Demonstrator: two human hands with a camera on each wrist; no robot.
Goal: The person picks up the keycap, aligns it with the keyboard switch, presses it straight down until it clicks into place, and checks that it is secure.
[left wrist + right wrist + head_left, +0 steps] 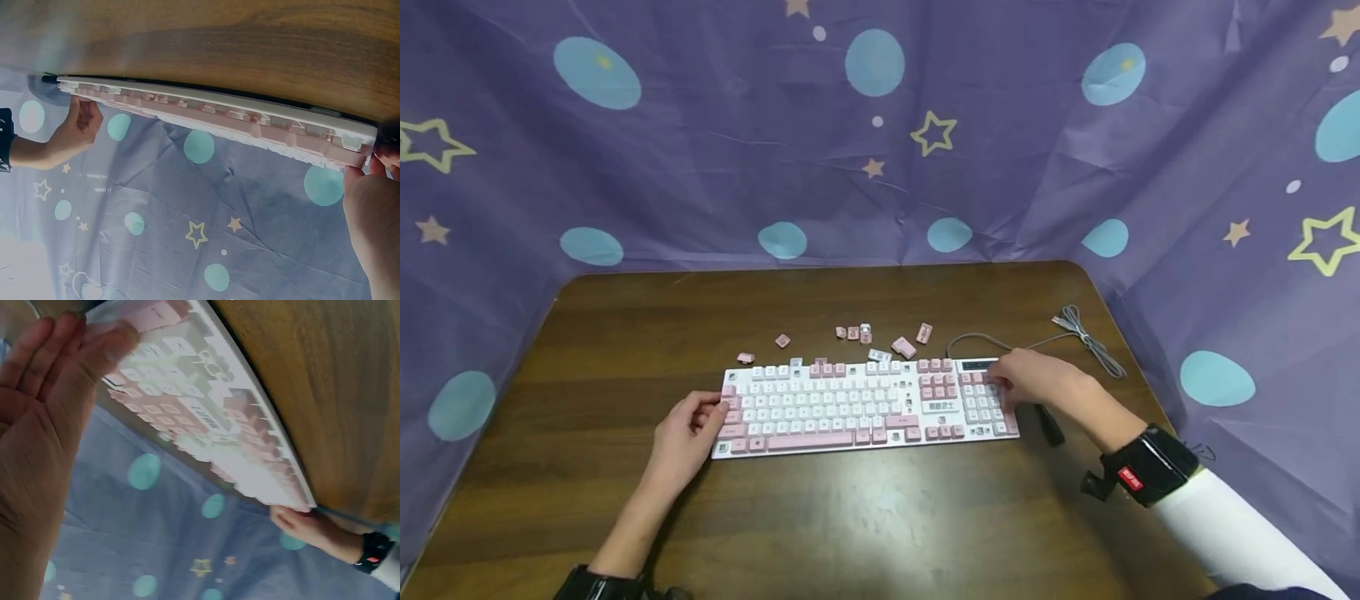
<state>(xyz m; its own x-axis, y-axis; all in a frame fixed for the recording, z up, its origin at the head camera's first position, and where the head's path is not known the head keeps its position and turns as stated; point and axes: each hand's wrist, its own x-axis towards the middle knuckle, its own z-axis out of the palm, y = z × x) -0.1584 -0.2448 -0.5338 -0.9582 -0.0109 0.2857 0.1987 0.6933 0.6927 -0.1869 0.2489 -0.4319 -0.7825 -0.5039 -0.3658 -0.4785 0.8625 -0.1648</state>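
Note:
A white and pink keyboard (827, 406) lies on the table, several of its key places showing bare switches, such as one at the lower left corner. My left hand (681, 437) grips the keyboard's left end, thumb at the edge; in the left wrist view the left hand (375, 212) holds that same end. Over the number pad at the right end is my right hand (1033, 379). In the right wrist view the thumb of the right hand (53, 412) lies against a tall pink keycap (100, 329) beside the pink Enter key (156, 315), with the fingers curled around its far side.
Loose pink keycaps (903, 347) and a white keycap (879, 356) lie scattered behind the keyboard. A bundled grey cable (1093, 346) sits at the back right. Beside the keyboard's right end is a dark slim object (1049, 425). A purple patterned curtain (715, 167) surrounds the table (865, 517).

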